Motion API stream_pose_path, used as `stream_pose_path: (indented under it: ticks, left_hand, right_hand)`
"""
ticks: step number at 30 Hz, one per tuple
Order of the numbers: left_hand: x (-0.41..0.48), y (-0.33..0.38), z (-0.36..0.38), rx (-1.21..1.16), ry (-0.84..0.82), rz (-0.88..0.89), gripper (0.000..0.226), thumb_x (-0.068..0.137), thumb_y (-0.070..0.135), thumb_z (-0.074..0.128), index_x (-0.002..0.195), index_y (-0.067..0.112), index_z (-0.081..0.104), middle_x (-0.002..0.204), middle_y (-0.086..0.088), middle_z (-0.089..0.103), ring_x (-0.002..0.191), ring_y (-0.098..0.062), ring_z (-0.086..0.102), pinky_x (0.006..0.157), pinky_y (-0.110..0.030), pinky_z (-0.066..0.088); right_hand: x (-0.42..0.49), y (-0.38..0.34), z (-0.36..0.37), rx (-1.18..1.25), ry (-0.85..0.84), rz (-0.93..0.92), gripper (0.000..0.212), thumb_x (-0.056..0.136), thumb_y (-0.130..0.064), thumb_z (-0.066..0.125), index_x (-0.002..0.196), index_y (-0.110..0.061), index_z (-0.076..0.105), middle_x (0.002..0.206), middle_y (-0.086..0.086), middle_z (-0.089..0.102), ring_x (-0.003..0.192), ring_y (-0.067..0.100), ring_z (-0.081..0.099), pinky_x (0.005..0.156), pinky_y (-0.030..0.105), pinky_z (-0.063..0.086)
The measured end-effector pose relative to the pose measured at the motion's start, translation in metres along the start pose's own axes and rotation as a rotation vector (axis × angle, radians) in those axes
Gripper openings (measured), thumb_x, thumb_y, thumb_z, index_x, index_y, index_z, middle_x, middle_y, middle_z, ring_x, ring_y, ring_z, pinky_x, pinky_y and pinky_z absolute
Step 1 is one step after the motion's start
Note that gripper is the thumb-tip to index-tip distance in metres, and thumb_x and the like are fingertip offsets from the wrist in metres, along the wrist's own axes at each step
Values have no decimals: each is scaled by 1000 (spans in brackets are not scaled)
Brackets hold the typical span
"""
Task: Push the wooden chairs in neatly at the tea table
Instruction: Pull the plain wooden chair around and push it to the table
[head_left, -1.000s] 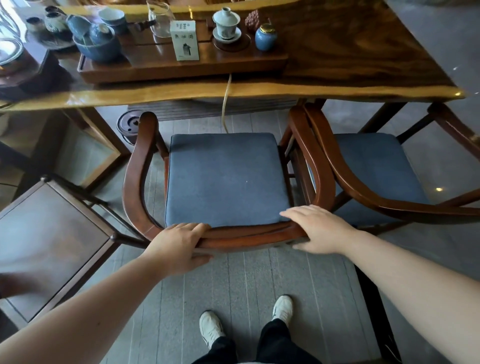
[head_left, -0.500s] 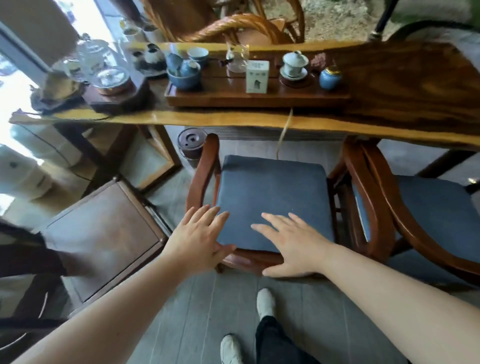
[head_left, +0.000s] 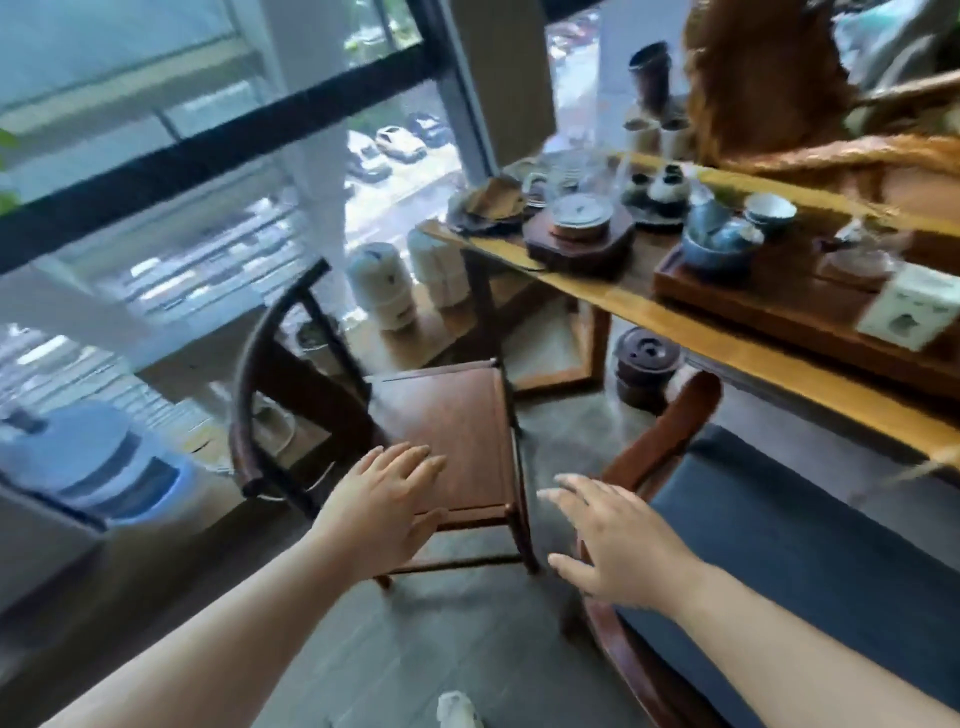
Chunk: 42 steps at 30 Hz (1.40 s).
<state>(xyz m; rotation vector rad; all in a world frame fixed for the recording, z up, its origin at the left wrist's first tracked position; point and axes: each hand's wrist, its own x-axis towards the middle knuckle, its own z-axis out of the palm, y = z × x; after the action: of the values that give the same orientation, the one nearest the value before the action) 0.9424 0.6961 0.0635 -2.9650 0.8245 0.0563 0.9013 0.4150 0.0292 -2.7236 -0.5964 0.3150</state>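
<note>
Dark wooden chair (head_left: 415, 431) stands out from the tea table (head_left: 727, 332) by the window, not yet tucked in; left hand (head_left: 382, 512) and right hand (head_left: 615, 540) hover empty, fingers spread — next, probably, gripping its frame and pushing it tableward.

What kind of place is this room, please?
Probably a tea room on an upper floor: a long wooden tea table carries a tea tray with cups, and the window overlooks parked cars.
</note>
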Motion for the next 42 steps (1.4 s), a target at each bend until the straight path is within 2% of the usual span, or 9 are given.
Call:
stream_pose_path:
  ticks: [3,7,18,22,28,31,34,38,42]
  left_hand:
    - [-14,-43,-1,-7,9,-77,56,82,51,43,123,16,57,121,-7,64,114,-28,57,98,-44,47]
    - [-24,-122,-4,26,7,-156,56,81,52,43,121,15,60,119,-7,65,112,-28,59,96,-42,47]
    - [7,-345,11,11,-147,-115,41,90,35,57,129,22,52,134,-2,55,127,-25,45,105,-40,39]
    - [16,-393,42,33,-292,17,44,82,23,61,124,27,50,136,-2,51,133,-25,37,110,-44,32]
    - [33,-418,75,239,-441,140,70,77,21,59,143,26,34,155,-10,26,145,-26,8,116,-55,8]
    - [40,-421,94,317,-411,190,55,86,23,52,139,26,39,156,-12,26,145,-31,8,115,-57,2]
    - [50,-412,106,383,-420,189,40,89,21,47,129,25,49,153,-12,32,145,-33,10,112,-64,4]
    - [59,-402,108,445,-462,114,32,90,20,49,121,26,54,143,-9,41,145,-32,10,108,-70,5]
    - [55,-393,106,475,-447,90,27,93,18,46,118,25,56,137,-7,46,144,-31,13,106,-71,9]
  right_hand:
    - [38,-17,0,-3,2,-99,64,83,-52,52,141,-25,44,148,5,43,134,24,43,108,37,34]
    - [98,-48,8,-22,-37,-203,64,86,-52,53,144,-28,38,150,-1,37,136,18,38,109,33,32]
    - [283,-166,51,21,-117,-311,60,84,-50,57,137,-28,40,137,-1,48,114,24,56,89,39,50]
    - [340,-203,66,171,-163,-223,59,88,-54,55,139,-30,36,137,-5,47,115,21,55,88,40,51]
    - [394,-238,104,255,-363,-32,73,82,-69,53,137,-25,34,127,4,58,112,28,59,86,44,52]
    - [402,-256,119,204,-381,-64,67,83,-63,58,125,-15,39,111,11,66,102,34,62,76,42,50]
    - [405,-269,132,369,-410,11,59,81,-48,68,115,-10,38,106,16,66,97,37,63,74,42,51]
    - [405,-276,145,607,-450,157,65,77,-34,73,124,-17,32,108,14,63,94,35,63,78,42,55]
    - [399,-272,145,600,-453,139,73,75,-32,76,129,-17,30,103,13,62,90,33,62,74,39,54]
